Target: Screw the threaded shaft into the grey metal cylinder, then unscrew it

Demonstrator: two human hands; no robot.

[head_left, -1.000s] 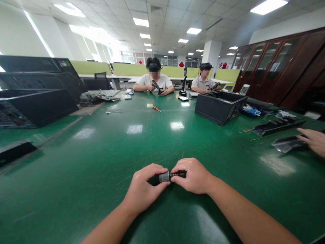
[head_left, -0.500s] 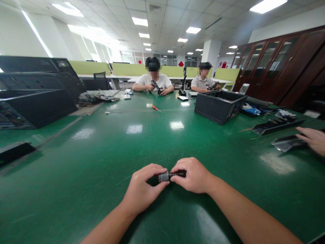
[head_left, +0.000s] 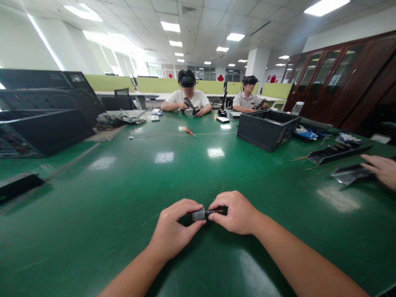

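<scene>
A small grey cylinder point(head_left: 198, 214) lies on its side between the thumb and fingers of my left hand point(head_left: 175, 231), low in the middle of the view. From its right end a thin dark shaft with ridges point(head_left: 213, 211) points to the right. My right hand point(head_left: 236, 213) pinches this shaft near the cylinder, thumb below and fingers above. Both hands are just over the green table point(head_left: 139, 177), with their fingertips almost meeting. Whether the shaft is one piece with the cylinder cannot be made out.
An orange screwdriver point(head_left: 190, 132) lies farther back. A black metal case point(head_left: 266, 128) stands at the back right, larger dark cases point(head_left: 64, 132) at the left. Another person's hand point(head_left: 382, 169) reaches in at the right by metal parts point(head_left: 351, 174). Two people sit opposite.
My right hand has shifted very slightly to the right along the shaft, and the cylinder slightly to the left. Both hands keep their hold.
</scene>
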